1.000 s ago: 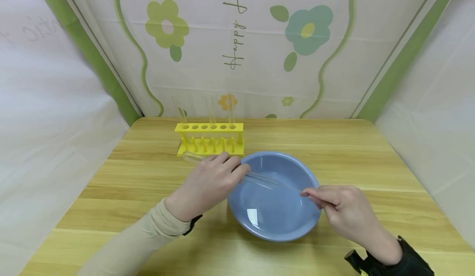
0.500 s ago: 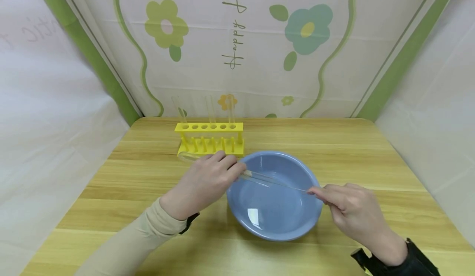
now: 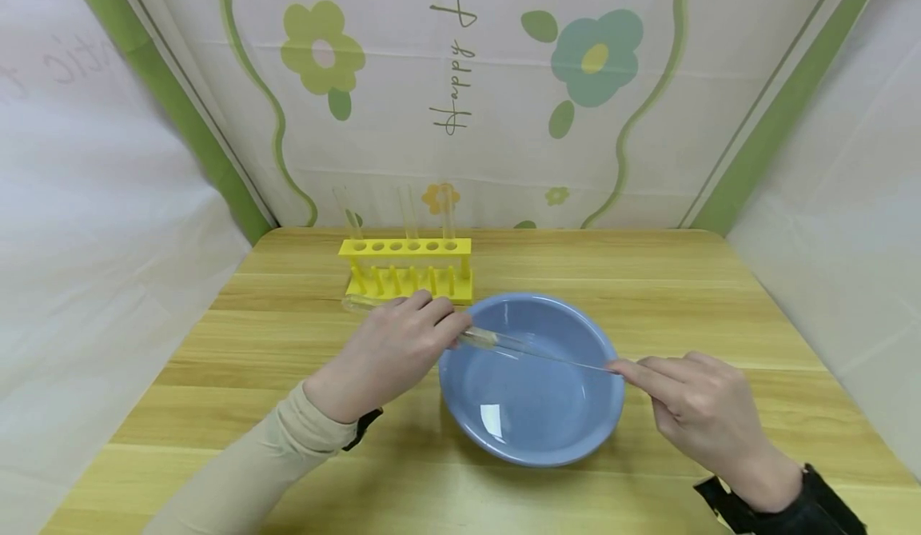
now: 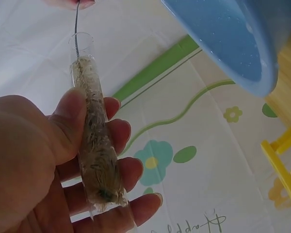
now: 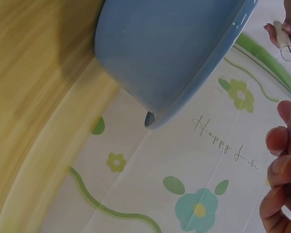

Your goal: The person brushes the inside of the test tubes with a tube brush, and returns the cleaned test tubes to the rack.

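My left hand [image 3: 396,347] holds a clear glass test tube [image 4: 82,42] over the left side of the blue basin [image 3: 532,449]. In the left wrist view, the thumb lies along one side of the tube and the fingers curl behind it. Inside the tube is a test tube brush [image 4: 99,155], its pale bristles close to the mouth. A thin wire handle [image 3: 568,361] runs from the brush out across the basin. At the basin's right rim, my right hand [image 3: 708,407] pinches the end of that wire.
Behind my left hand stands a yellow test tube rack [image 3: 405,247] with several pegs and 3 clear tubes upright in it. The basin holds water and sits on the wooden table [image 3: 719,303]. A flowered cloth [image 3: 496,151] hangs at the table's far edge.
The right hand has moved to the right with the wire, and the brush's bristles have slid toward the tube's mouth. My left hand has shifted slightly left with the tube.
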